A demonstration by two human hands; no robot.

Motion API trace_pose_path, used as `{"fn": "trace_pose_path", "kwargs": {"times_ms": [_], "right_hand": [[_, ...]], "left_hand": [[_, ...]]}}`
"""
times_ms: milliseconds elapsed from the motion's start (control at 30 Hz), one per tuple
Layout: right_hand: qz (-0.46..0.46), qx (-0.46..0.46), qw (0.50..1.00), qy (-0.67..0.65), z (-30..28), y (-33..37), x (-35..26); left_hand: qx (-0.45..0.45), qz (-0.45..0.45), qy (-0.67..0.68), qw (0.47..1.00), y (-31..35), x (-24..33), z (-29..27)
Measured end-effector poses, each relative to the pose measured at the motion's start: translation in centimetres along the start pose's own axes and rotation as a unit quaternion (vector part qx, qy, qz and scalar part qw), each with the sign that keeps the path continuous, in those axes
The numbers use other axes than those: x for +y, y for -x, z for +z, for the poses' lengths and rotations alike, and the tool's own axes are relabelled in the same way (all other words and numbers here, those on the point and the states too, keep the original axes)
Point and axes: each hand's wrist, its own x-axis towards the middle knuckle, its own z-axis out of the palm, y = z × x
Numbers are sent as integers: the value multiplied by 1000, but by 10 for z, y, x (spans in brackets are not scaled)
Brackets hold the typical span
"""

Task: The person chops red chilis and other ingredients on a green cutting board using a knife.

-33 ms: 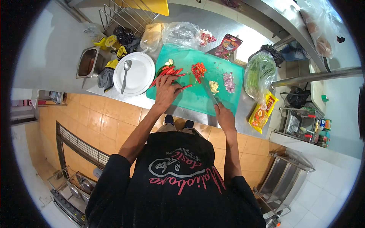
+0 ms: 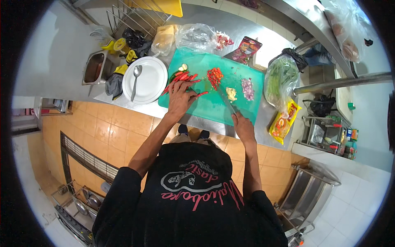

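A green cutting board [image 2: 214, 108] lies on the steel table in front of me. Over its left side my left hand [image 2: 180, 95] is closed, thumb and fingers pinching a red chili [image 2: 203, 94] whose tip points right. Whole red chilies [image 2: 187, 77] lie just beyond those fingers, with peeled garlic cloves [image 2: 184, 67] behind them. My right hand [image 2: 243, 126] grips a knife [image 2: 227, 100] at the board's near edge; its blade slants away to the left, toward a pile of chopped red chili [image 2: 214, 77]. Right of the blade are chopped garlic [image 2: 231, 94] and diced shallot [image 2: 248, 89].
A white plate [image 2: 154, 82] bearing a spoon [image 2: 136, 82] stands left of the board. Behind the board are a clear plastic bag [image 2: 195, 38] and a dark pouch [image 2: 248, 47]. Bagged greens [image 2: 282, 78] and a yellow packet [image 2: 284, 122] lie to the right, below a metal rail [image 2: 345, 83].
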Motion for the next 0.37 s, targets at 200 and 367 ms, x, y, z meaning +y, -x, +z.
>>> {"fn": "trace_pose_path", "kwargs": {"times_ms": [200,367], "right_hand": [[-9,39,998,-44,15,3,13],[-7,45,998,-48,23,-2,16]], "left_hand": [[13,8,-2,1000,-10,10,3],[-30,37,34,998,-31,21,29]]}}
